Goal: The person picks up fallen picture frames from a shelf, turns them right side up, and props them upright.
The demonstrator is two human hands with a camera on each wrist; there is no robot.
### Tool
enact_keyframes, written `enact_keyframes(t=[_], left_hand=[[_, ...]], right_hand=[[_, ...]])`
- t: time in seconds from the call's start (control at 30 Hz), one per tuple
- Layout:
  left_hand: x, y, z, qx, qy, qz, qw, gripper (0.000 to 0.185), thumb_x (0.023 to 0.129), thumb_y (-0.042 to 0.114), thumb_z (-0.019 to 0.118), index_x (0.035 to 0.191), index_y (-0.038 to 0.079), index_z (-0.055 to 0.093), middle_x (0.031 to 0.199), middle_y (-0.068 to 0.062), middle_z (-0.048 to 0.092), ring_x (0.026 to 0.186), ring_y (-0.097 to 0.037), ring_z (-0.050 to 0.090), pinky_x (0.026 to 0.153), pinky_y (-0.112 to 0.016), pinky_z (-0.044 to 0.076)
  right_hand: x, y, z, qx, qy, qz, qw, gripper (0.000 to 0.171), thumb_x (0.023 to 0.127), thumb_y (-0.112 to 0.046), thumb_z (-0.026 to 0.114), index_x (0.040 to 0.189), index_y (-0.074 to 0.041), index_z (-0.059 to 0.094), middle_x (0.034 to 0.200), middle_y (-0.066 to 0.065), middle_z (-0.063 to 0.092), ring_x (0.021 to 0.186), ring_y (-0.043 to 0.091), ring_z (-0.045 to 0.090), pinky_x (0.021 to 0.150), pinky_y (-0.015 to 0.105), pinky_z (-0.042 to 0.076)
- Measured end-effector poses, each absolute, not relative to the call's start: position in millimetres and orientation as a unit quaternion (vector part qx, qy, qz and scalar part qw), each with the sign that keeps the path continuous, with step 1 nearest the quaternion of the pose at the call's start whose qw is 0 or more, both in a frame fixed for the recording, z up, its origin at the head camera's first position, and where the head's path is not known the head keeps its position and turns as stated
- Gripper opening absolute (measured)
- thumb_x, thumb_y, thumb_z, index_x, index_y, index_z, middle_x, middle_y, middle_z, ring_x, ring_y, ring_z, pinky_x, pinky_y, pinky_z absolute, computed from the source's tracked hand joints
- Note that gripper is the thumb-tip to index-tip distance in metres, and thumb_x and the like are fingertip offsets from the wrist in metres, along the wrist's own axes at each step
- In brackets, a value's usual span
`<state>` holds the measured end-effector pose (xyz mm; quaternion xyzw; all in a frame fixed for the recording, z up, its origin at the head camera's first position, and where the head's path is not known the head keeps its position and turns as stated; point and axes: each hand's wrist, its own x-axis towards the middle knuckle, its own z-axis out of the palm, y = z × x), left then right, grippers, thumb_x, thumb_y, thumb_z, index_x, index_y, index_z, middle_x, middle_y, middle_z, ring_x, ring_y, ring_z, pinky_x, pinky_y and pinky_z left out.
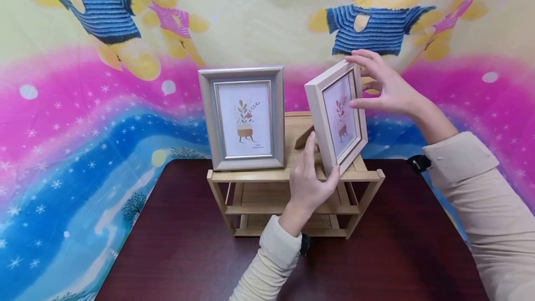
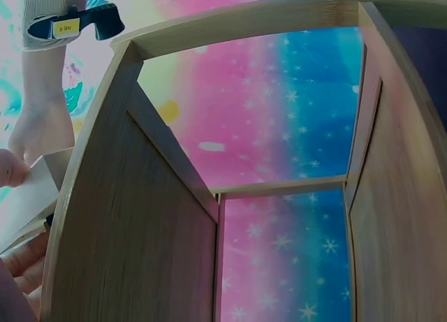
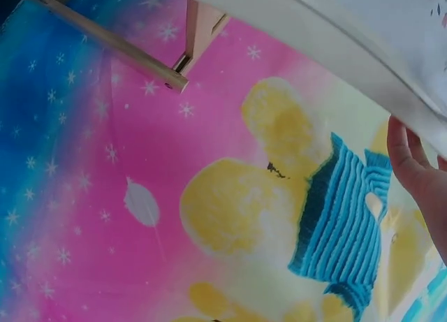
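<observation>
A cream picture frame (image 1: 321, 120) is turned at an angle above the right part of a small wooden rack (image 1: 251, 176). My left hand (image 1: 307, 185) grips it low, fingers at its left side and thumb at the bottom front corner. At the top right, my right hand (image 1: 388, 85) holds it with fingers over the upper edge and thumb at the front. A brown support leg (image 1: 304, 137) shows behind it. Another picture frame (image 1: 245, 117), silver-grey with the same potted-plant print, stands upright on the rack's left side. In the right wrist view, fingers (image 3: 405, 154) hold the cream frame's edge.
The rack has lower slatted shelves (image 1: 292, 209) and stands on a dark red-brown table (image 1: 167, 245). Behind hangs a colourful cloth (image 1: 259, 22) printed with bears and snowflakes. Black straps (image 1: 419, 163) sit at both wrists.
</observation>
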<state>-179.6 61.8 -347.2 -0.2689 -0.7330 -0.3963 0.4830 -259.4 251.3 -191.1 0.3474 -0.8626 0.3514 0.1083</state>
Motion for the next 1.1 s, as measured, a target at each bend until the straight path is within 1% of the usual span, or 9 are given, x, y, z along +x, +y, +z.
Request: enact_keyframes(t=[0.07,0.13,0.2,0.37,0.5,0.63,0.77,0.87,1.1], left_hand=[[-178.4,61.0,-348.7,-0.273,-0.733,-0.4,0.478,0.078,0.069,0.015,0.071,0.134,-0.005,0.033,0.1,-0.014,0.062,0.077,-0.018,0.06,0.063,-0.018,0.048],[-177.5,59.9,-349.1,-0.277,-0.736,-0.406,0.466,0.075,0.071,0.014,0.07,0.134,-0.004,0.034,0.099,-0.014,0.063,0.068,-0.016,0.058,0.059,-0.016,0.047],[-177.6,58.7,-349.3,-0.279,-0.739,-0.409,0.457,0.073,0.072,0.013,0.069,0.134,-0.004,0.035,0.101,-0.015,0.063,0.059,-0.013,0.054,0.054,-0.014,0.043],[-178.0,55.2,-348.3,-0.28,-0.746,-0.412,0.441,0.072,0.073,0.012,0.068,0.135,-0.003,0.034,0.106,-0.016,0.063,0.048,-0.008,0.042,0.046,-0.011,0.033],[-178.4,52.3,-347.4,-0.281,-0.752,-0.412,0.431,0.072,0.074,0.011,0.067,0.136,-0.003,0.033,0.097,-0.016,0.065,0.048,-0.008,0.044,0.047,-0.01,0.034],[-179.0,49.9,-346.9,-0.285,-0.755,-0.414,0.42,0.072,0.074,0.01,0.066,0.136,-0.004,0.032,0.1,-0.018,0.064,0.051,-0.01,0.048,0.049,-0.009,0.037],[-178.9,47.6,-346.3,-0.29,-0.754,-0.421,0.412,0.071,0.075,0.009,0.065,0.136,-0.005,0.031,0.085,-0.014,0.064,0.049,-0.009,0.047,0.048,-0.008,0.036],[-178.8,45.4,-345.4,-0.293,-0.753,-0.427,0.406,0.071,0.075,0.007,0.064,0.137,-0.006,0.031,0.075,-0.012,0.062,0.047,-0.009,0.048,0.048,-0.007,0.036],[-178.3,40.6,-341.9,-0.283,-0.753,-0.428,0.412,0.066,0.075,0.004,0.064,0.134,-0.006,0.037,0.074,-0.011,0.059,0.055,-0.013,0.054,0.05,-0.012,0.043]], right_hand=[[-259.3,252.7,-190.8,0.333,-0.861,0.371,0.098,0.083,0.073,-0.002,0.071,0.143,-0.019,0.03,0.146,0.001,0.015,0.115,0.038,0.036,0.087,0.033,0.044],[-259.5,254.1,-190.9,0.324,-0.861,0.38,0.091,0.083,0.074,0.0,0.071,0.143,-0.02,0.029,0.146,0.003,0.015,0.112,0.037,0.038,0.08,0.019,0.043],[-259.8,255.7,-191.7,0.32,-0.861,0.388,0.084,0.083,0.075,0.0,0.07,0.144,-0.021,0.028,0.144,0.005,0.018,0.111,0.038,0.04,0.078,0.015,0.043],[-261.6,259.9,-194.5,0.311,-0.862,0.394,0.062,0.084,0.078,-0.001,0.068,0.145,-0.027,0.023,0.134,0.009,0.032,0.11,0.033,0.045,0.076,0.014,0.046],[-262.2,263.0,-196.6,0.307,-0.861,0.402,0.053,0.084,0.079,-0.002,0.067,0.145,-0.03,0.021,0.134,0.01,0.033,0.11,0.029,0.044,0.078,0.014,0.045],[-261.2,264.2,-197.9,0.294,-0.863,0.407,0.057,0.085,0.08,-0.003,0.066,0.145,-0.031,0.019,0.131,0.011,0.036,0.107,0.023,0.047,0.081,0.019,0.045],[-261.1,265.7,-200.2,0.291,-0.851,0.432,0.064,0.083,0.082,0.0,0.063,0.145,-0.028,0.018,0.126,0.011,0.04,0.1,0.015,0.051,0.079,0.021,0.047],[-262.5,268.3,-202.4,0.306,-0.832,0.458,0.066,0.08,0.082,0.006,0.058,0.146,-0.023,0.018,0.123,0.009,0.042,0.097,0.014,0.053,0.075,0.016,0.047],[-264.0,277.4,-206.6,0.327,-0.808,0.483,0.085,0.076,0.081,0.015,0.053,0.144,-0.018,0.025,0.112,0.0,0.052,0.091,0.011,0.057,0.075,0.015,0.048]])
